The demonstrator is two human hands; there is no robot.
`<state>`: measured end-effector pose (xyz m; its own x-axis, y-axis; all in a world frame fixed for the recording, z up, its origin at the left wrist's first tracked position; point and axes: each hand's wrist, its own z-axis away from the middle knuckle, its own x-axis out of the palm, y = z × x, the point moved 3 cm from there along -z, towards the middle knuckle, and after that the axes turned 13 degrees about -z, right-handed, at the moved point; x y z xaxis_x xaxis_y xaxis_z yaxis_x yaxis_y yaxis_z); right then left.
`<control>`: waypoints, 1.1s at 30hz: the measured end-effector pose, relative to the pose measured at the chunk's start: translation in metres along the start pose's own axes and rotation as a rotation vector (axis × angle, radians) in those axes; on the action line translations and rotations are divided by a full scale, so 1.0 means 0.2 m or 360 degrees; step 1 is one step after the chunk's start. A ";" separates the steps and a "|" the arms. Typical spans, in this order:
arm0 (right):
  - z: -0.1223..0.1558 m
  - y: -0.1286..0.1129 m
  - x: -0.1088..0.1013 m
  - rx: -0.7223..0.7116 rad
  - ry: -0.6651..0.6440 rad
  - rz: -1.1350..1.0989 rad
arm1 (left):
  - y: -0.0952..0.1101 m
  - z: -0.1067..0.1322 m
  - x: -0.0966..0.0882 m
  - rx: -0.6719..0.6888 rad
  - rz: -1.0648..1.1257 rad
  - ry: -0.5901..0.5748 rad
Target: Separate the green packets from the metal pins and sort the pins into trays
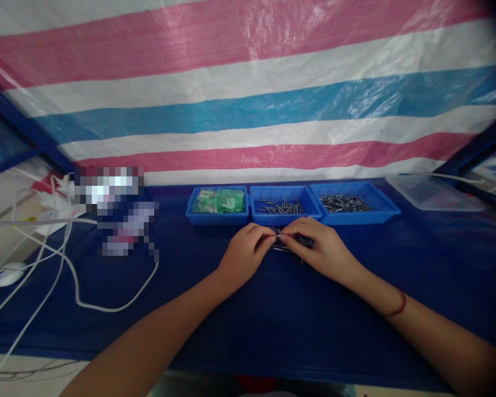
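My left hand [248, 248] and my right hand [320, 245] meet over the blue table, just in front of the bins. Both are closed, thumb and forefinger pinching a small thin metal piece [278, 236] between them. It looks like a screw or pin, too small to make out exactly. Under and behind the fingers lies a loose pile of dark metal pieces [281, 248], partly hidden by the hands. Beyond stands a blue bin [285, 219] with slim silvery screw-like pieces [289, 207]. A right-hand blue bin [359, 218] contains darker metal pieces [343, 203].
A third blue bin [217, 220] at left holds green-and-clear packets [231, 199]. A clear plastic lid [434, 194] lies at the back right. White cables [107, 310] loop across the left side near a blurred-out object [126, 229]. Striped sheeting [248, 116] hangs behind.
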<state>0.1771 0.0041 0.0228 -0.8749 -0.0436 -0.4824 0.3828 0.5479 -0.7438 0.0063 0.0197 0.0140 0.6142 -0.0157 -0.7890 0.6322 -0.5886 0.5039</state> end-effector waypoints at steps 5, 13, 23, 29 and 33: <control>0.01 0.03 0.02 0.0241 0.0014 -0.0269 | -0.02 0.00 0.00 -0.0342 0.0411 0.0060; 0.01 0.03 0.03 0.0365 0.0018 -0.0487 | -0.03 -0.01 0.01 -0.0642 0.1218 0.0045; 0.00 -0.01 0.03 0.0201 -0.0053 -0.0431 | -0.03 -0.02 0.02 -0.0706 0.1251 -0.0042; 0.00 0.02 0.02 0.0193 0.0080 -0.0395 | -0.04 -0.02 0.01 -0.0698 0.1204 -0.0062; 0.00 0.02 0.01 0.0198 0.0145 -0.0390 | -0.05 -0.02 0.02 -0.0644 0.1112 -0.0076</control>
<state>0.1774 0.0059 0.0185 -0.9667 -0.0836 -0.2417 0.1851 0.4232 -0.8869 0.0047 0.0285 0.0079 0.9155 -0.3117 -0.2543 0.2374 -0.0918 0.9671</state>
